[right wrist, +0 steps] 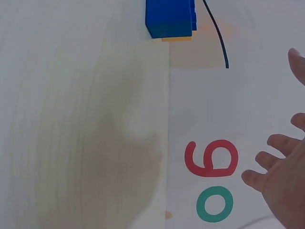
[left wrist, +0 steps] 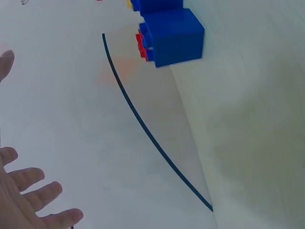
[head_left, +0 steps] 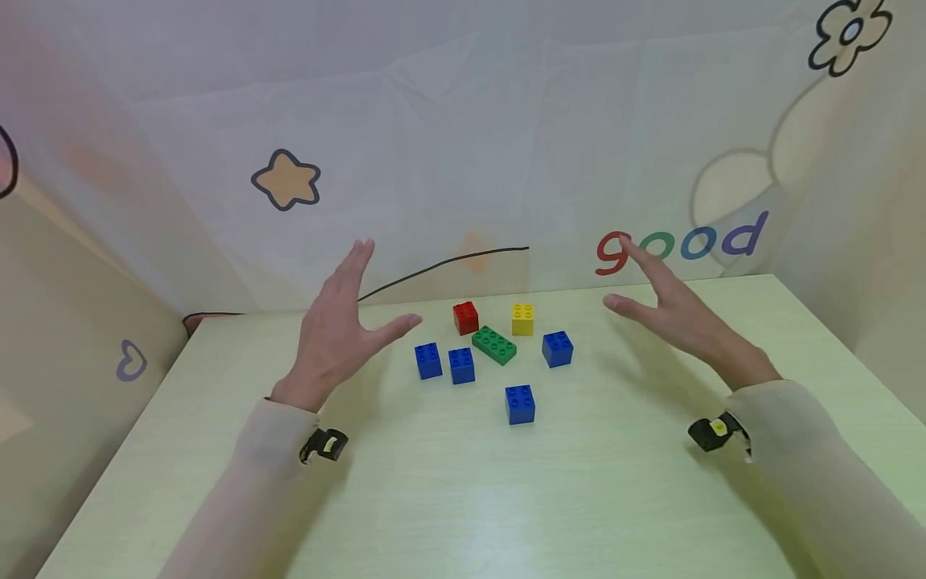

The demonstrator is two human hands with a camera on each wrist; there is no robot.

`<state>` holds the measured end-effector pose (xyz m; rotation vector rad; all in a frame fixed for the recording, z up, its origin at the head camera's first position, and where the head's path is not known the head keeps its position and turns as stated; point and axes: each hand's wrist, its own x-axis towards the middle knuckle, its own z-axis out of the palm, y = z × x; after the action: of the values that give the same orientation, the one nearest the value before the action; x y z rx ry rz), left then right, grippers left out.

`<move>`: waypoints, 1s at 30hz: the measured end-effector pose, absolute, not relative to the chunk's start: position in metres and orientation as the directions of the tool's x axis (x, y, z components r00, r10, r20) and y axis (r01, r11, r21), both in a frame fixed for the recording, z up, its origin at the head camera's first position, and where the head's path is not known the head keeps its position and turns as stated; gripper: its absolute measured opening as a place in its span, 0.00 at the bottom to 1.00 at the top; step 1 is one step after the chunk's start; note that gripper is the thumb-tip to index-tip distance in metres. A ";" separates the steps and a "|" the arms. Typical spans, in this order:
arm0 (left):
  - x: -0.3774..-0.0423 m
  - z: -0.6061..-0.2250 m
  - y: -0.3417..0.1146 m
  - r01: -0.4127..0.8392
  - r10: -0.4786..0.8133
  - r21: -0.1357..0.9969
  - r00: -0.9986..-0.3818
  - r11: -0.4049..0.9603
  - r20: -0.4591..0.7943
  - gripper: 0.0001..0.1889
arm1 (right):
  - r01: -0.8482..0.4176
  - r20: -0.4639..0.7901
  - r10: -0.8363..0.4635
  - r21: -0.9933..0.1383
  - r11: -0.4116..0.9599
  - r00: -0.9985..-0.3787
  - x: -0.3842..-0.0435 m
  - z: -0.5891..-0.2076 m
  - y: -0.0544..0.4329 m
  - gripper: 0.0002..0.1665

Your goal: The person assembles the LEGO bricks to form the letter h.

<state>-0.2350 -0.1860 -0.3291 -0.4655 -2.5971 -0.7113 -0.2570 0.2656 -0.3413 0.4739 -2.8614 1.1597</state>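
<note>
Both hands hover above the table on either side of a loose group of toy building bricks, holding nothing. My left hand point(head_left: 333, 330) is left of the group, fingers extended and thumb pointing toward the bricks. On the other side, my right hand point(head_left: 683, 314) has its fingers and thumb spread apart. Between them lie a red brick point(head_left: 466, 318), a yellow brick point(head_left: 522, 319) and a longer green brick point(head_left: 494, 345). Several blue bricks surround these: one blue brick point(head_left: 428, 361) is nearest the left hand, another blue brick point(head_left: 557, 349) nearest the right, and one blue brick point(head_left: 519, 404) sits in front.
A pale wooden table point(head_left: 448, 498) carries the bricks. Behind it rises a white printed backdrop point(head_left: 448, 145) with a star, a flower and the word "good". Another sheet point(head_left: 72, 346) borders the left side. Small black wrist devices point(head_left: 324, 444) sit at both sleeves.
</note>
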 end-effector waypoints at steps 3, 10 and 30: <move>-0.232 -0.328 -0.181 0.427 0.206 0.462 -0.867 0.778 0.454 0.58 | -0.256 0.088 -0.273 -0.689 0.678 -0.958 -0.257 -0.341 0.263 0.55; -0.227 -0.328 -0.168 0.461 0.232 0.565 -0.872 0.684 0.430 0.58 | -0.306 0.109 -0.344 -0.745 0.592 -0.933 -0.258 -0.340 0.256 0.45; -0.227 -0.342 -0.131 0.502 0.284 0.687 -0.865 0.526 0.414 0.50 | -0.229 0.102 -0.312 -0.886 0.404 -0.945 -0.263 -0.362 0.240 0.32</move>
<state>-0.2273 -0.1313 -0.3422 -0.6616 -2.5162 -1.2536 -0.2635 0.2402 -0.3621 0.5212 -2.6977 1.6809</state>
